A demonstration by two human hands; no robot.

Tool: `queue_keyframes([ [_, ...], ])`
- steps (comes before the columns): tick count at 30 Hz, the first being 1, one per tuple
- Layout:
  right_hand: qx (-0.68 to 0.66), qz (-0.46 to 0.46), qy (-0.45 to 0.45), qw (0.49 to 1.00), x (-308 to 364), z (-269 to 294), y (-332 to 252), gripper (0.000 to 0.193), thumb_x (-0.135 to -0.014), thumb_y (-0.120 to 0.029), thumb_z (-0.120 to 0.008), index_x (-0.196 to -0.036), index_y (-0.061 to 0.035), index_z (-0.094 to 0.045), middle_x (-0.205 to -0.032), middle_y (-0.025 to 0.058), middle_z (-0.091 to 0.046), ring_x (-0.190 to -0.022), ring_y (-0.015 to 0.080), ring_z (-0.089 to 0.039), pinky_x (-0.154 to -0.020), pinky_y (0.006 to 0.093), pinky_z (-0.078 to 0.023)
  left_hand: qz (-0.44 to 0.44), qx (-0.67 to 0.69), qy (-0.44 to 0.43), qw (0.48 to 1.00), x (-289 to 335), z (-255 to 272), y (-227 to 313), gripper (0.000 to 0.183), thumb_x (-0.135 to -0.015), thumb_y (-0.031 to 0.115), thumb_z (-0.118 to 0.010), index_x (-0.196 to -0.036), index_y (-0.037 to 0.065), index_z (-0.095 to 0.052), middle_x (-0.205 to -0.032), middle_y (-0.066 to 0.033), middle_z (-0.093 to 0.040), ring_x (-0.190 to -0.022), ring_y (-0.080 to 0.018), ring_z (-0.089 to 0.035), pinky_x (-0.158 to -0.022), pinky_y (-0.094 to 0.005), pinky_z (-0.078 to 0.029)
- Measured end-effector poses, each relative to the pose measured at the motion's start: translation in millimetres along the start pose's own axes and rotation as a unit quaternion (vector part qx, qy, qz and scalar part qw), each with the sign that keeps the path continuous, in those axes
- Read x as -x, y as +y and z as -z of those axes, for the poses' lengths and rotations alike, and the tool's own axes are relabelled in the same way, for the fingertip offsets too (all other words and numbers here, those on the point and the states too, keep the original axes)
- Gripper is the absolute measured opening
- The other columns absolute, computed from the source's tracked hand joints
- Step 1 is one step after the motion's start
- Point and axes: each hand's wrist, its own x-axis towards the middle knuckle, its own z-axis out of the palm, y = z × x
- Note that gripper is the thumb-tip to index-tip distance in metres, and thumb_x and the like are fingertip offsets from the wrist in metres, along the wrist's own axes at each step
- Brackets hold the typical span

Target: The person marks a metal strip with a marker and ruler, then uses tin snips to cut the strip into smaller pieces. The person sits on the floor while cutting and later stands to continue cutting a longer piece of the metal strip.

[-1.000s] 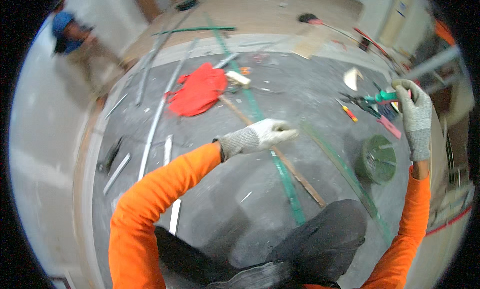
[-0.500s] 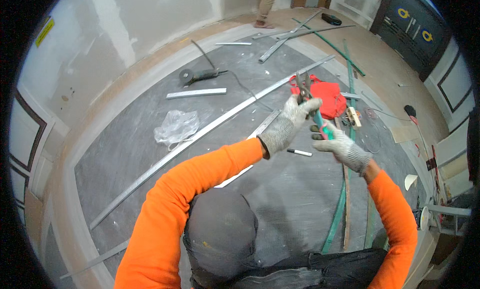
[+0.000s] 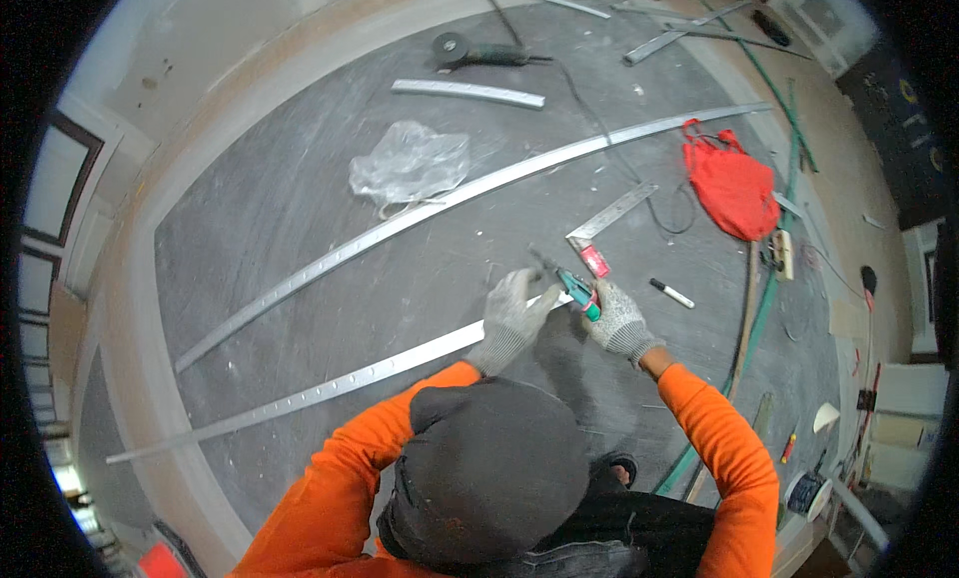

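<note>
My right hand (image 3: 618,318), in a grey knit glove, is closed round the green handles of a pair of tin snips (image 3: 574,284). The dark blades point up and left, by the right end of a perforated metal channel (image 3: 400,361). My left hand (image 3: 513,318), gloved too, lies over that channel near the same end, fingers and thumb curled about it. Its palm side is hidden. Just beyond the snips lies a metal try square (image 3: 611,214) with a red stock. A marker pen (image 3: 672,293) rests right of my right hand.
A longer metal channel (image 3: 470,186) crosses the floor beyond. Past it lie a plastic bag (image 3: 410,163), a short channel piece (image 3: 468,92) and an angle grinder (image 3: 479,52) with its cord. At right are a red cloth bag (image 3: 732,185) and green strips (image 3: 766,308).
Both hands have come down and nearer, from above the floor to the channel's end. My left hand has left the snips for the channel; my right still holds them. The view has shifted.
</note>
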Motion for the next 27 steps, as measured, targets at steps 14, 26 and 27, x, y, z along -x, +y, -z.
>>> queue_keyframes([
  [14,0.225,0.302,-0.171,0.910,-99,-48,-57,0.035,-0.090,-0.028,-0.073,-0.120,-0.0109,-0.068,-0.115,0.0136,-0.070,-0.116,0.0308,-0.065,-0.103,0.0449,-0.048,0.309,0.128,0.136,0.933,188,67,-70,0.036,-0.099,0.033,-0.068,-0.119,0.002,-0.068,-0.111,-0.0120,-0.071,-0.102,-0.0273,-0.068,-0.089,-0.0392,-0.054],
  [26,0.237,0.426,-0.241,0.839,-65,131,-195,0.038,-0.083,-0.022,-0.075,-0.117,-0.0079,-0.064,-0.106,0.0186,-0.072,-0.100,0.0384,-0.071,-0.087,0.0471,-0.056,0.265,0.253,0.553,0.749,395,243,47,0.034,-0.105,0.030,-0.063,-0.116,-0.001,-0.069,-0.109,-0.0088,-0.071,-0.099,-0.0169,-0.066,-0.091,-0.0351,-0.054],
  [27,0.243,0.419,-0.259,0.836,-53,154,-205,0.038,-0.084,-0.022,-0.075,-0.117,-0.0080,-0.063,-0.106,0.0186,-0.073,-0.099,0.0378,-0.072,-0.086,0.0470,-0.057,0.236,0.229,0.582,0.744,407,255,73,0.036,-0.106,0.031,-0.060,-0.117,-0.001,-0.069,-0.113,-0.0105,-0.072,-0.100,-0.0184,-0.067,-0.094,-0.0343,-0.053],
])
